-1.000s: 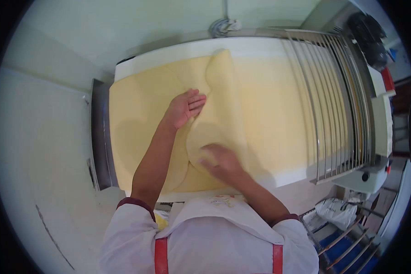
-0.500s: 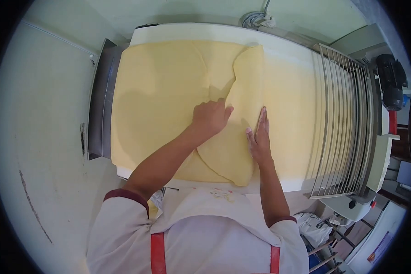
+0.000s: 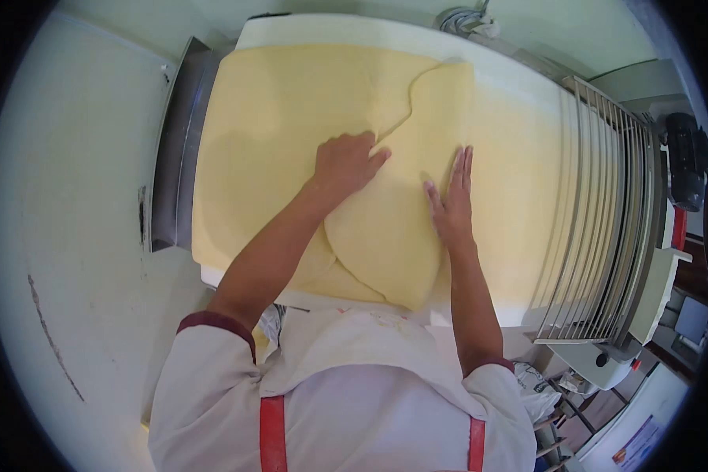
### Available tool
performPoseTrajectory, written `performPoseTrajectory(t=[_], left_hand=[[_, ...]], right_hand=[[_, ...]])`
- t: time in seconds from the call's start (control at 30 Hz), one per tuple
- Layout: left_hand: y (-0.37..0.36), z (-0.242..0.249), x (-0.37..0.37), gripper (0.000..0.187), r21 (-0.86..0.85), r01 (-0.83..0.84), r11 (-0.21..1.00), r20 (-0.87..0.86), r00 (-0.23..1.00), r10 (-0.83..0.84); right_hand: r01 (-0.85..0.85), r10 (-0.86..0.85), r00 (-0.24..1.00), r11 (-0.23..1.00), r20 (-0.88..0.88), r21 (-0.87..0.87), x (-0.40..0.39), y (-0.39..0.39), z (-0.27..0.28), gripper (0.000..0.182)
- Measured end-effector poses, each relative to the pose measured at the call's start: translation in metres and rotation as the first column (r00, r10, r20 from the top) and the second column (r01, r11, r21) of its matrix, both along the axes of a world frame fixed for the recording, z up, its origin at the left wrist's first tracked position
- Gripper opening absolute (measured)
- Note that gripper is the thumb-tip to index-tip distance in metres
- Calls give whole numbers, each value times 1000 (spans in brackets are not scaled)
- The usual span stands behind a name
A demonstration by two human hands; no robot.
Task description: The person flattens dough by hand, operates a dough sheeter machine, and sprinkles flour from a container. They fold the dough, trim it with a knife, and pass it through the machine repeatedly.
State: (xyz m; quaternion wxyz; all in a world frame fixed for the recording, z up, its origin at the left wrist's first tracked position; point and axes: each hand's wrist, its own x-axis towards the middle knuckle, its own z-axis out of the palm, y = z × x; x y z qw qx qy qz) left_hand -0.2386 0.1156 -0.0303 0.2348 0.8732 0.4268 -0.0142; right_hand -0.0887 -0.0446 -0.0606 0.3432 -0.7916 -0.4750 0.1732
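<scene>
2 bare hands work over 1 large pale yellow sheet (image 3: 267,141), which we take for dough, lying across the left and centre of the frame on a white bench (image 3: 315,27). In the head view, we see a folded-over flap (image 3: 401,212) between the hands. Compared with 0.5 seconds ago, its loose edge beside the left hand (image 3: 346,165) reaches further left, while the right hand (image 3: 452,208) stays along the fold. For the work, we judge this means a wider flap, steadied from 2 sides.

Near the centre, the left grip is curled, knuckles up, its thumb over the flap's loose edge; we cannot tell whether it pinches that edge, since the fingertips are hidden. Right of centre, the right grip is unclosed, fingers straight and thumb well apart, resting beside the fold and clasping nothing that we can see.
</scene>
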Motion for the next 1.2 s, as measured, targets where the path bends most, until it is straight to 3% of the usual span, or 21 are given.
performPoseTrajectory(t=[0.1,0.17,0.27,0.37,0.47,0.57,0.67,0.7,0.77,0.9,1.0,1.2], left_hand=[[6,-1,-2,41,-6,5,1000,25,1000,-5],[4,0,-6,41,-49,-32,998,49,998,34],[-8,-5,-25,39,38,-52,998,16,999,51],[-19,-3,-40,38,18,-79,997,-34,996,79],[-23,-9,-44,38,74,-77,994,6,997,76],[-22,0,-43,34,-53,-103,993,-61,993,100],[-34,-2,-50,42,135,-152,979,171,977,128],[-40,-2,-48,48,207,-33,978,168,986,-3],[-52,-4,-42,62,344,194,919,133,958,-252],[-61,-17,-34,70,218,323,921,60,937,-343],[-57,-18,-33,70,240,339,910,26,935,-355],[-60,-16,-32,69,269,306,913,19,946,-322]], right_hand=[[2,-4,994,1000,112,18,0,5,-12,78],[0,1,995,1000,98,-11,-2,6,-9,78],[-21,23,997,999,74,-32,2,4,-6,78],[-59,60,996,998,71,-10,10,13,-3,78],[-77,79,995,997,65,-20,10,15,-3,77],[-82,83,994,996,68,-24,12,16,-2,76],[-75,75,997,997,21,-21,13,18,-1,76],[-69,69,998,997,-1,-17,15,19,-1,76],[-77,81,982,997,170,-32,34,35,-8,75],[-159,244,809,967,535,-201,73,99,2,74],[-61,267,737,941,620,-333,99,137,-11,73],[44,144,781,958,608,-284,100,146,-19,72]])
